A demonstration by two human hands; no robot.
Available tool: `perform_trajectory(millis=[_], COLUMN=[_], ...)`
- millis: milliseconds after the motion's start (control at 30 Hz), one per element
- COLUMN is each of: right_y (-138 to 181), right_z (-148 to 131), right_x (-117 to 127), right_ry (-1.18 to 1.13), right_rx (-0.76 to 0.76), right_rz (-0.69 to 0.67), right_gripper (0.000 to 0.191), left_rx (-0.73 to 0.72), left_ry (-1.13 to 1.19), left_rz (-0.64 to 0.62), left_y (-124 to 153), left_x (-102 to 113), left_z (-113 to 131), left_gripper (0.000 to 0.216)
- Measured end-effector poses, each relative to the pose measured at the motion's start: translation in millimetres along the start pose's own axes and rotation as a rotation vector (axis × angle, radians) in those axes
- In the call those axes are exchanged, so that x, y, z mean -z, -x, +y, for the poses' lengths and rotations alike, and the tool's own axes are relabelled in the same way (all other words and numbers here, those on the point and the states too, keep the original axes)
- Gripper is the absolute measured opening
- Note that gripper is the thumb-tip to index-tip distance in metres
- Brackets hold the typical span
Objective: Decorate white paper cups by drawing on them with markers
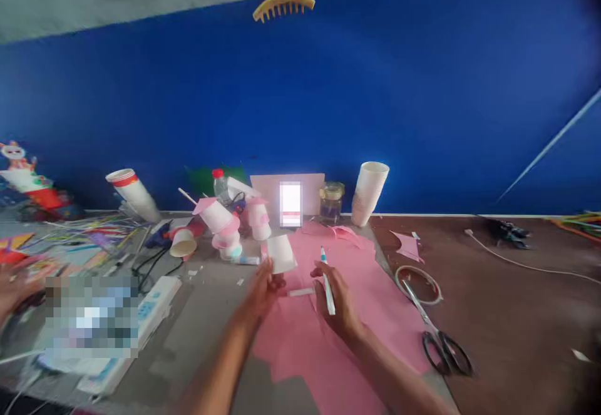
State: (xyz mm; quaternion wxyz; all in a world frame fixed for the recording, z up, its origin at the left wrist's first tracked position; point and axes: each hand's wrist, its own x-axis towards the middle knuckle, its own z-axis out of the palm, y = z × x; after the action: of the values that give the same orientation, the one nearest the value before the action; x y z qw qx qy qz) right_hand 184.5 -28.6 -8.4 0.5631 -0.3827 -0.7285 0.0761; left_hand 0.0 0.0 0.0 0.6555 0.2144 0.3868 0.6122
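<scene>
My left hand (264,286) is closed around the lower left side of a white paper cup (282,253), which is tilted over the pink paper. A bit of pink shows at the cup's left edge. In my right hand (342,302) is a white marker pen (328,291), its blue end pointing up and away from me. The pen and the cup are apart. Beneath both hands lies a large cut sheet of pink paper (338,352), with a narrow white strip (301,292) on it between the hands.
Behind the cup stand paper cups with pink trim (224,221), a glass jar (332,203) and a tall cup stack (370,193). To the right lie a tape roll (439,293) and black-handled scissors (441,340). A power strip (154,305) and another person's hand (14,290) are at left.
</scene>
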Motion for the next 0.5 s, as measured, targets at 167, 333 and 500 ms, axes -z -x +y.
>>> perform_trajectory(millis=[167,333,500], right_y=[-3,-6,-4], right_z=[-18,-25,-18], right_x=[3,7,8], right_ry=[-0.04,-0.066,-0.058], right_rx=[0.036,0.046,0.03], right_rz=[-0.084,-0.139,-0.114], right_gripper=[0.043,0.041,0.039], left_rx=[0.039,-0.028,-0.221], left_ry=[0.06,-0.084,-0.464], left_rz=[0.001,-0.042,-0.094], left_y=[0,6,9], left_x=[-5,-14,-18], left_z=[0,0,-4], left_gripper=[0.049,0.045,0.047])
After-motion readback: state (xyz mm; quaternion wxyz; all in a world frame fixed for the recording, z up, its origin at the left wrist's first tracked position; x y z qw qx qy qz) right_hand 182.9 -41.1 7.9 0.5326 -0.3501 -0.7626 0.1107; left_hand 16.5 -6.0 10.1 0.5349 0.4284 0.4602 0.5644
